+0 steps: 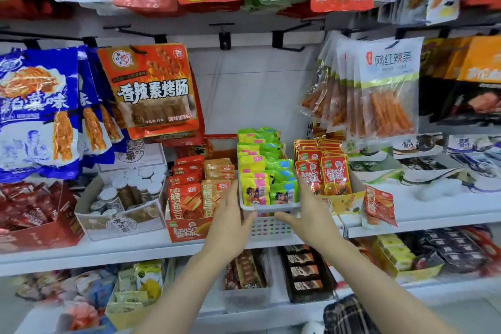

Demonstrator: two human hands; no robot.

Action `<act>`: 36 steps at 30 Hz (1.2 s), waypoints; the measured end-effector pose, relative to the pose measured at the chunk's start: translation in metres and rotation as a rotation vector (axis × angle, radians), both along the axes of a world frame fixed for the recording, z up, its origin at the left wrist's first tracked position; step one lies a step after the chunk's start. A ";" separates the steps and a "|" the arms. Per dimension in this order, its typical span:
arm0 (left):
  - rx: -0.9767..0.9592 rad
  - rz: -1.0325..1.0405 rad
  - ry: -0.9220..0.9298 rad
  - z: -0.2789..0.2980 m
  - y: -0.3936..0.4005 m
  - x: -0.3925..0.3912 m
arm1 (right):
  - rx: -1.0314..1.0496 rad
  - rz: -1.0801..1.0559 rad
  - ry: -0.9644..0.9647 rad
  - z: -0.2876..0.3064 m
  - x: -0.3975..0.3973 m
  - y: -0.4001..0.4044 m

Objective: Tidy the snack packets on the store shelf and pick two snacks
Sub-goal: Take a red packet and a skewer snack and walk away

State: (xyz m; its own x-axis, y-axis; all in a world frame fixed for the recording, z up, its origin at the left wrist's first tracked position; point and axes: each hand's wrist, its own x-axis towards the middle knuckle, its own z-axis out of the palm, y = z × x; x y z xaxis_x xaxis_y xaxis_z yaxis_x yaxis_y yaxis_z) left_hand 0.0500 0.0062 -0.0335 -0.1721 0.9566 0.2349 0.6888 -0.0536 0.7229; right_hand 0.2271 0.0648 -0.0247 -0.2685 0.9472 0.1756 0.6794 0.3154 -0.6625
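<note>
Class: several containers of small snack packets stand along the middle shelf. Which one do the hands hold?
The white plastic basket of yellow and green packets, between the cardboard boxes: left hand and right hand grip its sides.

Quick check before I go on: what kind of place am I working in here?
Most likely a small shop's snack aisle: hanging packets on peg hooks, white shelves of boxed snacks, and a white basket of small packets.

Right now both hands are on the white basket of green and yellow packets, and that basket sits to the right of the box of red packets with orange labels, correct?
One thing is off. In the head view the white basket, held by the left hand and right hand, sits to the left of that box of red packets, not to its right. The rest stands.
</note>
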 end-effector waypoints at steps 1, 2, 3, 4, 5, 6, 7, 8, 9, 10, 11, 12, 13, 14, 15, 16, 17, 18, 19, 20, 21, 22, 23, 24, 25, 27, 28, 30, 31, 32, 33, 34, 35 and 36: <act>0.038 0.023 0.094 0.003 -0.004 0.005 | 0.043 0.014 -0.006 0.001 0.003 -0.004; 0.069 0.021 0.203 0.008 -0.009 0.010 | 0.090 0.038 -0.041 0.004 0.006 -0.008; 0.077 -0.013 0.313 0.013 -0.013 0.014 | 0.120 0.076 -0.091 0.007 0.008 -0.014; 0.048 -0.055 0.413 0.018 -0.016 0.018 | 0.124 0.117 -0.127 0.011 0.010 -0.019; -0.006 -0.081 0.490 0.023 -0.019 0.021 | 0.098 0.142 -0.123 0.015 0.015 -0.024; -0.057 -0.085 0.535 0.028 -0.023 0.025 | 0.075 0.140 -0.086 0.020 0.022 -0.029; -0.072 -0.067 0.555 0.033 -0.026 0.028 | 0.068 0.104 -0.032 0.024 0.031 -0.033; -0.047 -0.046 0.563 0.038 -0.028 0.033 | 0.067 0.050 0.009 0.029 0.044 -0.035; -0.004 -0.043 0.563 0.042 -0.028 0.039 | 0.061 -0.002 0.011 0.031 0.060 -0.037; 0.025 -0.062 0.552 0.044 -0.026 0.047 | 0.045 -0.045 -0.017 0.030 0.077 -0.038; 0.029 -0.109 0.523 0.045 -0.023 0.057 | 0.011 -0.082 -0.050 0.028 0.096 -0.038; 0.011 -0.166 0.475 0.044 -0.019 0.067 | -0.040 -0.122 -0.066 0.023 0.115 -0.039; -0.021 -0.219 0.426 0.042 -0.013 0.079 | -0.096 -0.172 -0.064 0.016 0.135 -0.037; -0.060 -0.268 0.382 0.038 -0.005 0.092 | -0.157 -0.227 -0.052 0.010 0.156 -0.035; -0.099 -0.317 0.341 0.033 0.003 0.105 | -0.209 -0.284 -0.017 0.002 0.176 -0.031; -0.146 -0.361 0.297 0.025 0.014 0.118 | -0.257 -0.349 0.035 -0.005 0.194 -0.025; -0.213 -0.393 0.239 0.016 0.026 0.131 | -0.294 -0.409 0.116 -0.014 0.211 -0.017; -0.296 -0.403 0.159 0.006 0.039 0.144 | -0.333 -0.468 0.198 -0.023 0.225 -0.009; -0.382 -0.393 0.061 -0.002 0.052 0.156 | -0.371 -0.525 0.263 -0.032 0.235 0.000; -0.462 -0.365 -0.039 -0.008 0.065 0.170 | -0.407 -0.578 0.312 -0.039 0.243 0.009; -0.518 -0.330 -0.114 -0.014 0.078 0.183 | -0.421 -0.622 0.326 -0.048 0.249 0.020; -0.540 -0.304 -0.150 -0.022 0.091 0.195 | -0.435 -0.640 0.312 -0.054 0.252 0.033; -0.531 -0.302 -0.129 -0.029 0.102 0.206 | -0.441 -0.640 0.308 -0.059 0.251 0.046; -0.498 -0.309 -0.077 -0.036 0.113 0.218 | -0.450 -0.641 0.295 -0.064 0.249 0.058; -0.454 -0.319 -0.010 -0.042 0.122 0.227 | -0.450 -0.656 0.286 -0.067 0.244 0.071; -0.375 -0.340 0.140 -0.053 0.136 0.240 | -0.423 -0.678 0.231 -0.073 0.232 0.090; -0.350 -0.359 0.213 -0.059 0.141 0.243 | -0.409 -0.675 0.199 -0.076 0.227 0.098; -0.319 -0.399 0.360 -0.069 0.147 0.246 | -0.387 -0.674 0.176 -0.085 0.219 0.111; -0.302 -0.410 0.429 -0.074 0.149 0.246 | -0.396 -0.684 0.205 -0.088 0.216 0.114; -0.279 -0.411 0.492 -0.079 0.150 0.246 | -0.429 -0.696 0.294 -0.090 0.216 0.114; -0.244 -0.405 0.549 -0.083 0.151 0.246 | -0.475 -0.705 0.424 -0.091 0.217 0.113; -0.200 -0.396 0.596 -0.087 0.151 0.246 | -0.527 -0.706 0.555 -0.091 0.219 0.111; -0.154 -0.392 0.634 -0.090 0.151 0.245 | -0.568 -0.699 0.653 -0.091 0.222 0.108; -0.102 -0.394 0.665 -0.093 0.150 0.244 | -0.593 -0.682 0.699 -0.093 0.227 0.105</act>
State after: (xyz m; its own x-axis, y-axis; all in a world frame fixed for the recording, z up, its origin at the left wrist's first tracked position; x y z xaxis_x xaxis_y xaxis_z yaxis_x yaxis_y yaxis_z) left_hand 0.2943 0.1566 -0.1266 0.3315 0.9403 0.0774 0.9231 -0.3402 0.1792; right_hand 0.4537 0.1694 -0.1173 0.3142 0.8417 -0.4390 0.0129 -0.4662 -0.8846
